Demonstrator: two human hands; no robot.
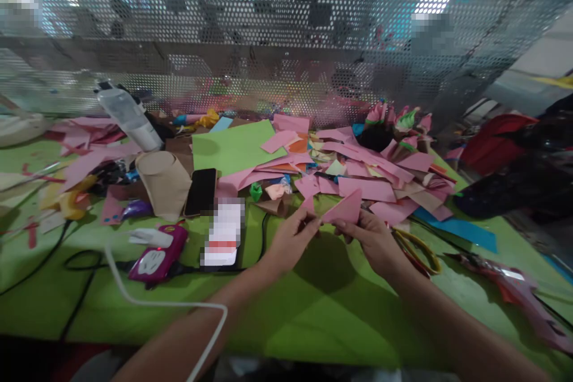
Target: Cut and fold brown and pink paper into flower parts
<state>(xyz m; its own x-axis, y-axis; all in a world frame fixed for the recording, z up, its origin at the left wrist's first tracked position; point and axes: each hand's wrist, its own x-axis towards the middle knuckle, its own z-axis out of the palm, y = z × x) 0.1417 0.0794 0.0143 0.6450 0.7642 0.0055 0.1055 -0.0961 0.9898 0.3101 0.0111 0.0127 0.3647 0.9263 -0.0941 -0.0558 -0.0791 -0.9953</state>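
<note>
A folded piece of pink paper (344, 208) with a pointed top is held up between my two hands, just above the green tabletop. My left hand (293, 236) pinches its left end between thumb and fingers. At the lower right side, my right hand (369, 239) grips it, thumb in front and fingers partly hidden behind. A small pink tip (307, 204) shows above my left fingers; I cannot tell whether it belongs to the same piece. Close to my right wrist lie yellow-handled scissors (418, 250).
Many pink paper strips (362, 188) lie behind my hands, beside a green sheet (233, 146). To the left are a dark phone (201, 192), a lit phone (222, 236), a magenta power strip (161, 253) and a bottle (129, 116). A pink glue gun (514, 292) rests right. Perforated metal (286, 24) stands behind.
</note>
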